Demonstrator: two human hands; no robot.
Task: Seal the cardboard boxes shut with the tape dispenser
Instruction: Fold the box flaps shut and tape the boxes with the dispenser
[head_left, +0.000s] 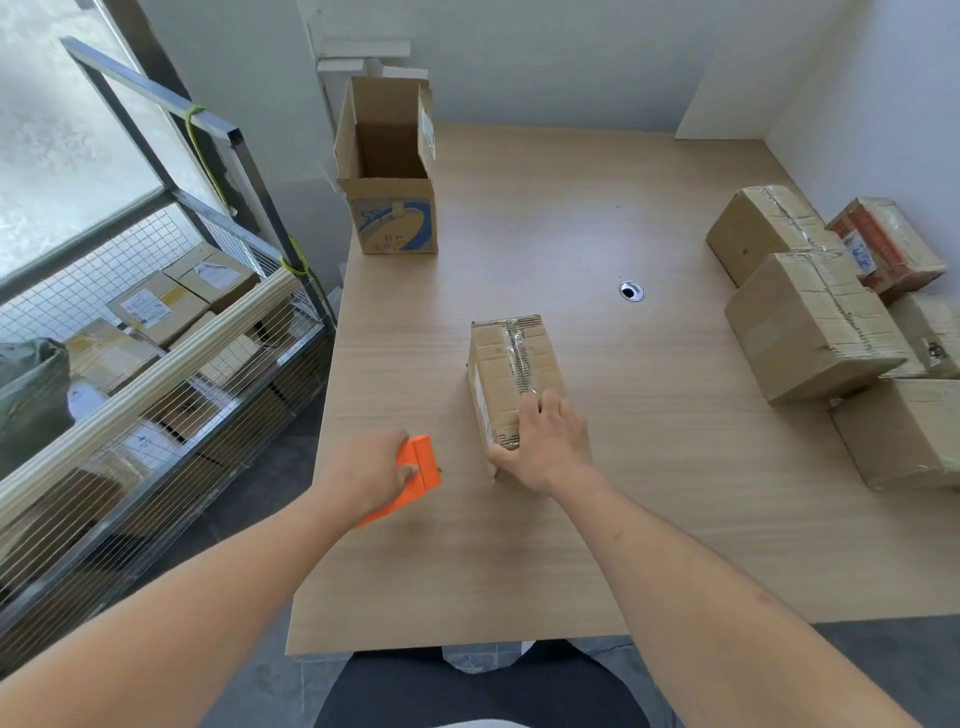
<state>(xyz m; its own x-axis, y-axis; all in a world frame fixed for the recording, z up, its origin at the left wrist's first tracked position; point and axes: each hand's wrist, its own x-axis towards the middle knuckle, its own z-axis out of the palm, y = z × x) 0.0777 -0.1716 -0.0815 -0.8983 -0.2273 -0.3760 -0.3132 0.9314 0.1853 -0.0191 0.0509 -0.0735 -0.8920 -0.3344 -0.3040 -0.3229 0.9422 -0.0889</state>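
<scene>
Two hands | left hand (371, 475) grips tape dispenser (420, 462) | right hand (545, 441) holds box (511, 374)

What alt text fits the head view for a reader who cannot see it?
On a wooden table, the right hand grips the near end of a taped cardboard box while the left hand holds an orange tape dispenser. More taped boxes sit right.

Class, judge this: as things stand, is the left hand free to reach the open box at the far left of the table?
Probably not yet: the left hand grips the orange tape dispenser. The table between it and the open box looks bare.
</scene>
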